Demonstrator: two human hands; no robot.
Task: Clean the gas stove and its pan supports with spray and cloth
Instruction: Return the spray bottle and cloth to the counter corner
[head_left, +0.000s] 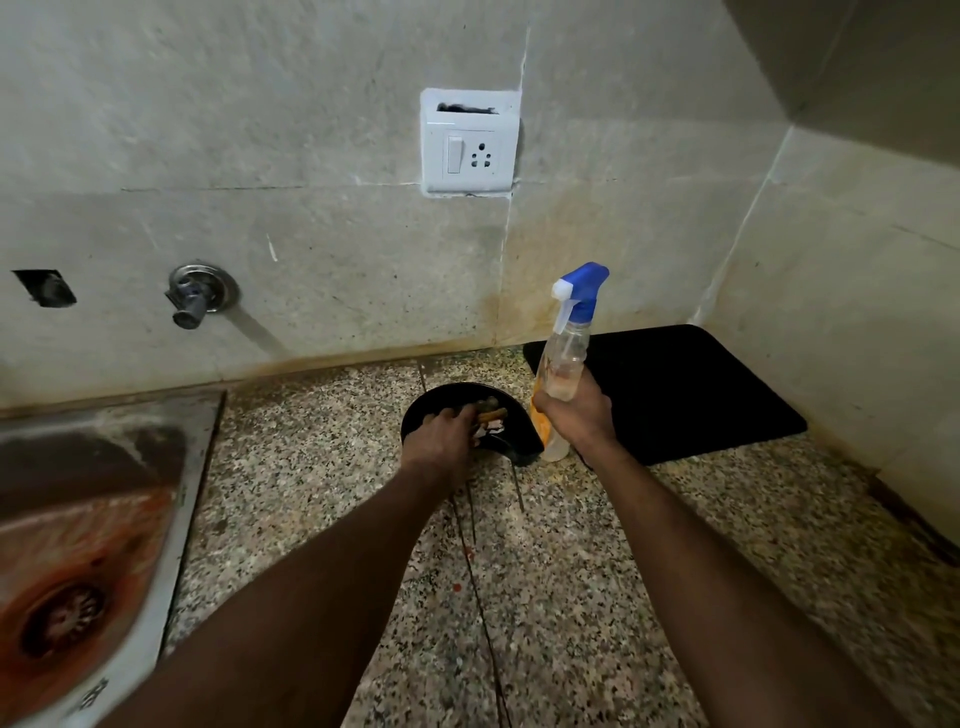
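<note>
My right hand (574, 415) grips a clear spray bottle (566, 358) with a blue and white trigger head, held upright just above the speckled granite counter (545, 597). My left hand (441, 441) reaches into a black bowl (519, 441) beside the bottle, its fingers curled down among small items, one orange-brown and one greenish. What the fingers hold is hidden. A flat black slab (691, 395), perhaps the stove top, lies in the back right corner behind the bottle. No cloth or pan supports can be made out.
A stained steel sink (88, 519) with a rusty drain takes up the left. On the tiled wall sit a tap valve (195, 296) and a white switch socket (467, 150). An orange item (540, 421) stands behind the bottle. The right wall closes the corner.
</note>
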